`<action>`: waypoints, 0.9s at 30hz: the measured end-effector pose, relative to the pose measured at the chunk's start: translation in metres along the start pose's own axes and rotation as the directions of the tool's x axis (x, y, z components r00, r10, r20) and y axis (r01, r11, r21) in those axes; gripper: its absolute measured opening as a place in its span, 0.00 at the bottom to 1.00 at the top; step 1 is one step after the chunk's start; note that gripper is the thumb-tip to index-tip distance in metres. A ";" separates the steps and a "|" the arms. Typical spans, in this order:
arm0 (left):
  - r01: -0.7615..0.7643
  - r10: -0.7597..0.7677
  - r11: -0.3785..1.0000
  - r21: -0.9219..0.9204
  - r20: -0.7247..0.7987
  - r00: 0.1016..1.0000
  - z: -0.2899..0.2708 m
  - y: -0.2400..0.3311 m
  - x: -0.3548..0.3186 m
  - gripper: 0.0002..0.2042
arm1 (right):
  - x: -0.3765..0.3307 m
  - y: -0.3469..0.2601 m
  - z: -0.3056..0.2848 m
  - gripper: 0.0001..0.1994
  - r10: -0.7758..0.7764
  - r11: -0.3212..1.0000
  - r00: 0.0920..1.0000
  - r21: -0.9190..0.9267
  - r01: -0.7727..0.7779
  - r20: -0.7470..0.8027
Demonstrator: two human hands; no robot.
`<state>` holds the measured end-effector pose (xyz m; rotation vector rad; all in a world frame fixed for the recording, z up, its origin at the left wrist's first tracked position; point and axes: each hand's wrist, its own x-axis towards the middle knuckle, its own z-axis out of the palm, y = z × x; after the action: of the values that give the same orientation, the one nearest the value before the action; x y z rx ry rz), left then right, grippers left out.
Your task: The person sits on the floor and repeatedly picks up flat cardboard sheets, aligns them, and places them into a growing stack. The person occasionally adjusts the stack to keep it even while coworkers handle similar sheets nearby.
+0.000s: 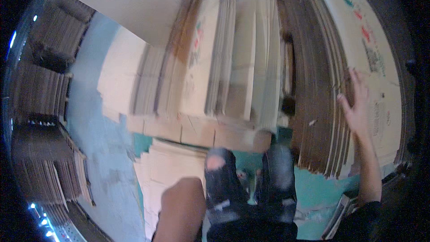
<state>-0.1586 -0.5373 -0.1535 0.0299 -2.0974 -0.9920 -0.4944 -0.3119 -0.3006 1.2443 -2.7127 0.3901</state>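
My right hand [357,103] reaches to the right, its fingers spread over the upper edge of a tall stack of flat cardboard sheets [316,85]. It lies against the pale printed top sheet [380,49], which carries red and green marks; no grip on a sheet shows. My left arm [182,206] is blurred at the lower edge, bent close to my body, and its fingers cannot be made out. In front of my legs, more flattened cardboard [242,62] stands on edge in a row, with pale and brown faces.
Dark cardboard stacks [40,89] line the far left beside a pale blue-grey floor strip [94,152]. A large grey panel [130,0] is at the upper left. Loose pale sheets [168,166] lie by my legs [224,179], on a green floor [313,192].
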 end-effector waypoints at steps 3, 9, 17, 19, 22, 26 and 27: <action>0.009 -0.008 1.000 0.026 -0.030 1.000 0.018 -0.025 -0.026 0.21 | 0.000 -0.002 -0.003 0.36 -0.014 1.000 1.000 0.010 0.014 -0.023; -0.010 0.012 0.999 0.032 -0.045 0.999 0.044 -0.049 -0.036 0.22 | -0.005 0.003 0.000 0.33 -0.062 0.998 0.992 0.001 0.062 -0.109; 0.013 -0.010 0.999 0.051 -0.045 0.999 0.045 -0.051 -0.033 0.23 | -0.003 0.016 0.009 0.34 -0.074 0.996 0.993 0.048 0.078 -0.089; -0.024 0.026 0.998 0.065 -0.030 0.999 0.045 -0.051 -0.029 0.23 | 0.001 0.018 0.005 0.36 -0.111 0.994 0.986 -0.013 0.110 -0.121; -0.076 0.081 0.994 0.080 -0.062 0.995 0.049 -0.050 -0.030 0.23 | 0.001 0.015 0.001 0.38 0.026 0.999 0.999 -0.030 -0.027 -0.028; -0.121 0.129 0.990 0.078 -0.111 0.985 0.052 -0.049 -0.035 0.24 | -0.001 0.008 -0.004 0.39 0.026 1.000 0.999 -0.014 -0.026 -0.029; -0.123 0.131 0.989 0.080 -0.117 0.984 0.053 -0.049 -0.035 0.24 | -0.003 0.007 -0.002 0.39 0.043 0.999 0.999 -0.010 -0.043 -0.018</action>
<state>-0.1844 -0.5257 -0.2284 -0.0067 -1.9966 -0.8177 -0.4981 -0.3045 -0.3004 1.1754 -2.7268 0.3900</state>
